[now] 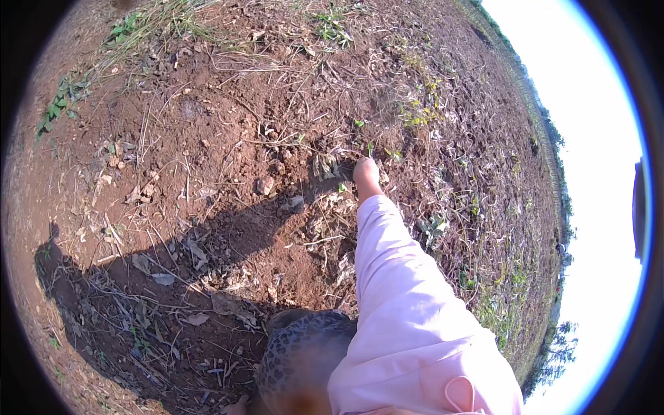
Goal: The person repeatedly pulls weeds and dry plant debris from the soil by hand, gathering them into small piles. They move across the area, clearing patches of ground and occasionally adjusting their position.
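Observation:
My right hand (367, 174) reaches out in a pink sleeve (399, 290), down among dry leaves and stems on the soil. Its back faces me and hides the fingertips, so I cannot tell what it holds. A small green sprout (370, 149) shows just beyond the knuckles. Curled dry leaves (326, 167) lie to the left of the hand, and a small green leaf (342, 188) is nearby. At the bottom edge, a skin-coloured patch (237, 406) may be part of my left hand or a foot; too little shows to tell.
Reddish-brown soil (218, 155) carries clods, such as one lump (264, 185), and dry plant litter. My leopard-print garment (306, 347) covers a bent knee below. My shadow (228, 233) stretches leftward. Green weeds (59, 106) grow at the left. Trees (555, 353) line the field's edge.

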Demonstrator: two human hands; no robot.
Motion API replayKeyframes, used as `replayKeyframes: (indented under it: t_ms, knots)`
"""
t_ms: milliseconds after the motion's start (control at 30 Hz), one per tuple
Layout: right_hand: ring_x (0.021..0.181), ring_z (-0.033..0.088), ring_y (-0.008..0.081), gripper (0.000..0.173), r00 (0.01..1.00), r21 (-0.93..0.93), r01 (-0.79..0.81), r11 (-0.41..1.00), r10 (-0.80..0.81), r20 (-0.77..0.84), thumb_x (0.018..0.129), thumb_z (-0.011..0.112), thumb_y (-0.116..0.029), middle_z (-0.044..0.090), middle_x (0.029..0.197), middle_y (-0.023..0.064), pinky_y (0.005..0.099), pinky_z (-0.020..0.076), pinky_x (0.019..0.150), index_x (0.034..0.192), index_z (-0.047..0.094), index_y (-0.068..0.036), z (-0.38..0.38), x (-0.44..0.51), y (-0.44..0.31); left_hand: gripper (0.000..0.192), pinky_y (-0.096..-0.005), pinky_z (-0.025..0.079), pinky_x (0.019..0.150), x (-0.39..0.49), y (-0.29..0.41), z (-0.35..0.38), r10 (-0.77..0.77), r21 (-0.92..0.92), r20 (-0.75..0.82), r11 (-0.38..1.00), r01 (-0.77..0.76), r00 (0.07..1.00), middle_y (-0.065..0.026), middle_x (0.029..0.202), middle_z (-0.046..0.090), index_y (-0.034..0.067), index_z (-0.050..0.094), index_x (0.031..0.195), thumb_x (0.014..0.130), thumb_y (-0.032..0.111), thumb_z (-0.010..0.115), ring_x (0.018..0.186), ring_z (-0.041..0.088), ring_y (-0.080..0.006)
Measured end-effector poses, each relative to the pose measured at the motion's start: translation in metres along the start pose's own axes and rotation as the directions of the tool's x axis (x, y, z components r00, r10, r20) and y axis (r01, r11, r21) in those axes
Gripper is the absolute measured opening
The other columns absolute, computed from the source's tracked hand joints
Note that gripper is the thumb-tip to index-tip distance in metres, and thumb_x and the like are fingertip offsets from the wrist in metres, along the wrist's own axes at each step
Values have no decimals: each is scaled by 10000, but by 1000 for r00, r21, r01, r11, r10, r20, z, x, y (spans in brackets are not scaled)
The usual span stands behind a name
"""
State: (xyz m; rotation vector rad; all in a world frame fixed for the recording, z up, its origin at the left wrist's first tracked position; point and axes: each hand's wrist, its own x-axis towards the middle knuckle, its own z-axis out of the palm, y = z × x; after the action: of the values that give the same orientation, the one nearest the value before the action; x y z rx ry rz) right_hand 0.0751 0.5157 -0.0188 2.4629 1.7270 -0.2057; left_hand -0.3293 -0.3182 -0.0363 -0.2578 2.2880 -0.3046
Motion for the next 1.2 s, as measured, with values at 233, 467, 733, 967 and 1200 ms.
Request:
replayKeyframes:
  t_ms: [233,467,733,967,1200]
  knots:
    - [1098,756,268,331,989,-183,139,973,-129,68,1061,501,-227,773,1197,123,405,624,898,1139,791,-89,-14,-1,-6,1152,-445,444,1150,7,63,20,98,-52,122,994,-92,988,-255,1487,565,-125,452,1474,660,534,932,1354,567,-393]
    - [1199,716,281,323,960,-229,233,945,-185,212,1056,516,-198,734,1310,108,423,595,963,1239,767,-109,-31,-1,-8,1154,-441,447,1146,4,84,11,152,-19,152,988,-151,977,-251,1486,567,-127,448,1473,661,535,931,1353,568,-387]
    - [1088,748,329,238,885,-316,465,827,-418,207,999,577,-106,772,1142,176,425,607,913,1124,774,-61,-46,-7,24,1156,-437,450,1142,6,85,11,169,4,161,985,-172,972,-246,1484,570,-130,444,1472,662,537,931,1351,569,-380]
    - [1114,717,369,237,930,-132,367,921,-360,76,1001,522,-91,736,1168,203,492,578,918,1176,676,-51,-43,-23,31,1158,-433,453,1139,7,90,6,184,28,169,981,-192,968,-242,1483,572,-133,441,1471,664,538,931,1350,570,-374]
    - [1103,726,358,228,925,-153,380,912,-368,99,972,559,-69,743,1158,196,468,588,913,1168,674,-46,-44,-29,30,1160,-429,456,1135,6,91,5,184,37,174,981,-193,967,-238,1482,574,-135,438,1470,665,540,931,1349,571,-368]
